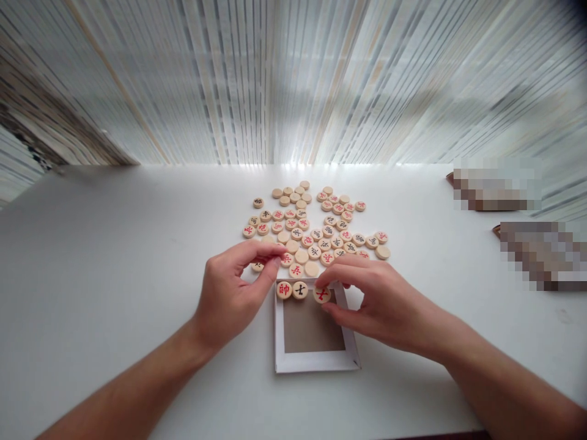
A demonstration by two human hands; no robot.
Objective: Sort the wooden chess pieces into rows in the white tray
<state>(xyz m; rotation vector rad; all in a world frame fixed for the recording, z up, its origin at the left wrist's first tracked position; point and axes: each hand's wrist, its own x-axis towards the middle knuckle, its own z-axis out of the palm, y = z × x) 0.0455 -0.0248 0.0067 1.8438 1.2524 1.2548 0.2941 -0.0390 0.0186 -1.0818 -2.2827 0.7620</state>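
Between the thumb and fingers of my right hand (367,296) is a xiangqi piece (321,294), a pale round disc with a red character. It is over the upper part of a shallow white box (318,362) with a brown-grey floor. Inside the box's upper left corner, a red-marked disc (284,290) and a black-marked disc (300,290) lie side by side. My left hand (238,284) is closed in a pinch above the box's upper left, right by a red-marked disc (287,260). Whatever its fingertips may hold is hidden.
Many loose discs, such as a plain one (311,269), spread across the white table (114,275) beyond the box, some face up in red or black. A striped curtain (275,79) hangs along the far edge. Two blurred brown objects (490,189) lie at the right.
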